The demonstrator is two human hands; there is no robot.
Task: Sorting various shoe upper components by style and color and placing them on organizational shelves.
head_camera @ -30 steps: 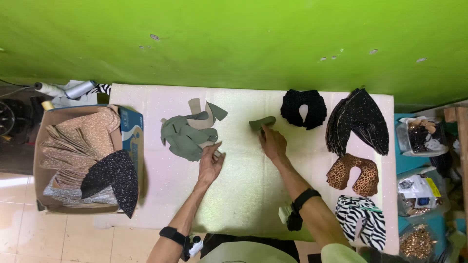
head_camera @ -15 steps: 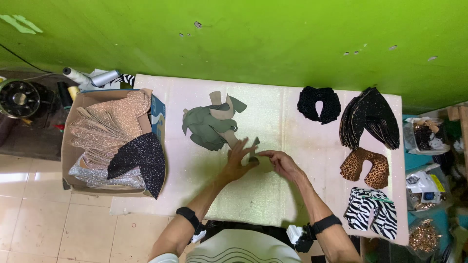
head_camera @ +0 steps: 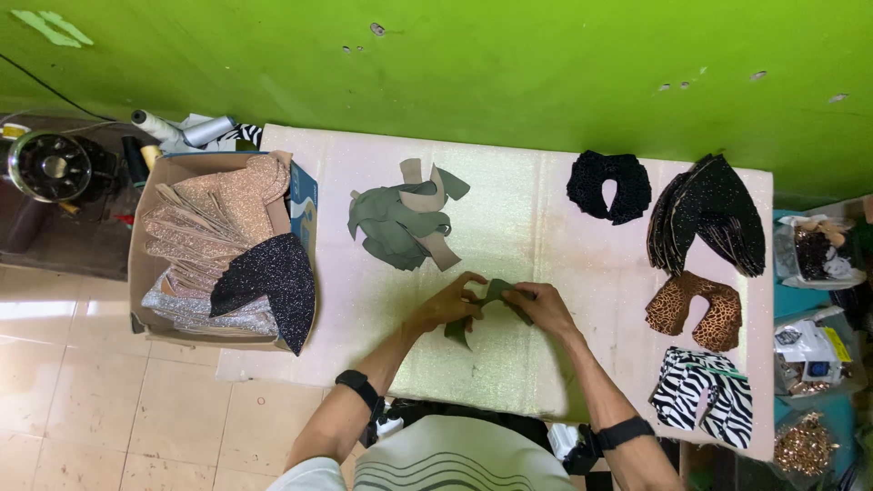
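Both hands, the left hand (head_camera: 447, 306) and right hand (head_camera: 546, 307), pinch one green fabric piece (head_camera: 491, 295) at centre frame, above the counter (head_camera: 509, 227). At left, a cardboard box (head_camera: 145, 273) holds glittery cut pieces (head_camera: 227, 195); a black glitter piece (head_camera: 273, 277) lies on top.

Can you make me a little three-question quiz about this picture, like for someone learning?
1. True or false: both hands hold the dark green piece.
2. What lies nearest the zebra-striped piece? A) the leopard-print piece B) the cardboard box C) the thread cones
3. Fill in: the pile of green pieces lies on the table, between the hands and the ____ wall.

Key:
1. True: the left hand and right hand meet on it.
2. A
3. green
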